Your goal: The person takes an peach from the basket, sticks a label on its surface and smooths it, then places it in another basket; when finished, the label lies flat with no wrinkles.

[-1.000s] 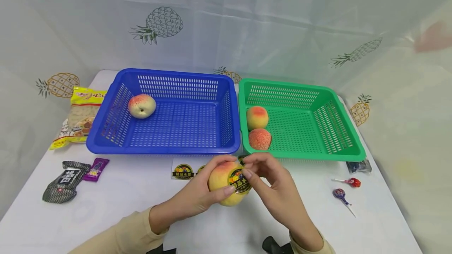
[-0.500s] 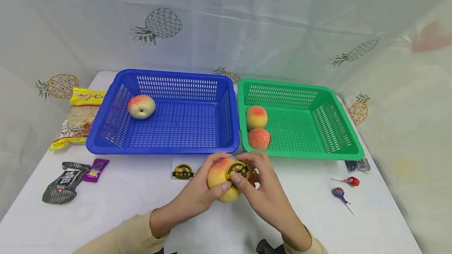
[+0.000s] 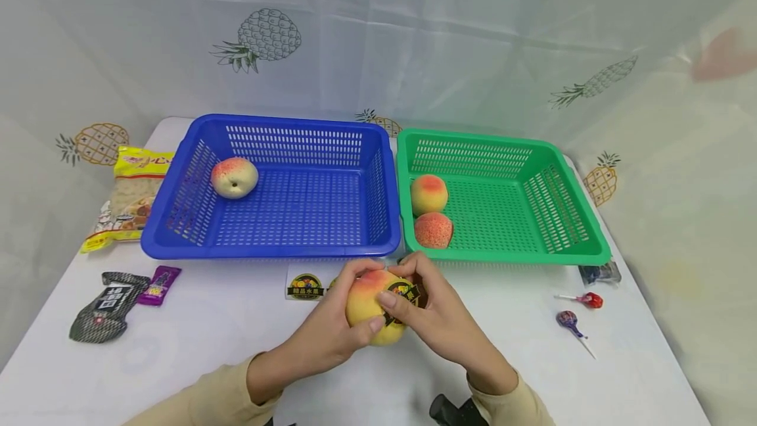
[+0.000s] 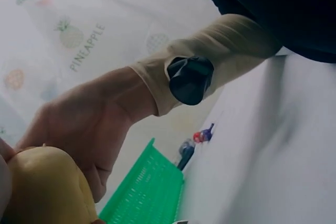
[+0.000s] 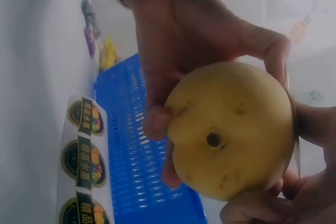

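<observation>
A yellow peach with a red blush (image 3: 362,301) is held up over the front middle of the table. My left hand (image 3: 325,331) grips it from the left, thumb in front and fingers over the far side. On its right side sits a round black-and-gold fruit sticker (image 3: 405,289). The thumb of my right hand (image 3: 446,324) presses on that sticker, with its fingers bent behind the peach. From the right wrist view, the underside of the peach (image 5: 236,119) shows a dark round hole. A sheet of matching stickers (image 5: 84,150) lies on the table.
Behind the hands stand a blue basket (image 3: 272,252) with one peach (image 3: 234,177) and a green basket (image 3: 508,256) with two peaches (image 3: 430,194). Snack packets (image 3: 109,307) and a yellow bag (image 3: 133,199) lie left; lollipops (image 3: 590,300) and a dark packet (image 3: 600,273) lie right.
My right hand has closed in on the peach, its thumb now pressing the sticker where earlier it pinched the sticker's edge. The baskets and their peaches have stayed put.
</observation>
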Tool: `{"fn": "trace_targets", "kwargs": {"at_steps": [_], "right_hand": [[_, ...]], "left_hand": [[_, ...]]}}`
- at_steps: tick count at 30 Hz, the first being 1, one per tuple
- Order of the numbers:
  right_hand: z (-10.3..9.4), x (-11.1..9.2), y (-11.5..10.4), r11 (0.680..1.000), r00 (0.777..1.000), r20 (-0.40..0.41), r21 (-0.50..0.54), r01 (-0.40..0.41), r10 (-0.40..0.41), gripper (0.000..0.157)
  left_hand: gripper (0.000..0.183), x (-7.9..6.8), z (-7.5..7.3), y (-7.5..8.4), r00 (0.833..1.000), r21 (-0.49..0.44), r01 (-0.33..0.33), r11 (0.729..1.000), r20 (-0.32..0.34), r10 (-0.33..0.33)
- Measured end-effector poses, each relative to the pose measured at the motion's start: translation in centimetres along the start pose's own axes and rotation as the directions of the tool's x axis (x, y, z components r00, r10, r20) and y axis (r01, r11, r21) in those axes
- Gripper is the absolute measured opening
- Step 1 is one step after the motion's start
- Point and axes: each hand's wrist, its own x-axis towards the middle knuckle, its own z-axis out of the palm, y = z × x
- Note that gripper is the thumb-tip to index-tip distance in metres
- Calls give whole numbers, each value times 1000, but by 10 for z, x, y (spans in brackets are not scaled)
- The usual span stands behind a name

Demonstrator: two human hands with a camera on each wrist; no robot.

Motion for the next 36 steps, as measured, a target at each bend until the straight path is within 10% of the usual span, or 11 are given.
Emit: {"fn": "trace_targets", "kwargs": {"at_steps": [10,21,29,36], "right_hand": [[-3,2,-5,976,998,14,209,-57,55,7],[0,5,-1,906,958,-82,357,-228,273,32],[13,2,-4,980,982,-111,139,-140,156,30],[17,1,-13,949,988,-110,307,-68,106,34]], "left_hand": [[56,-1,-1,6,999,20,-39,999,-5,39],[56,5,-6,2,1000,-282,-21,959,-17,17],[63,1,0,2,993,-119,-31,992,-114,18],[66,-3,3,2,976,-90,-149,985,-170,133]]}}
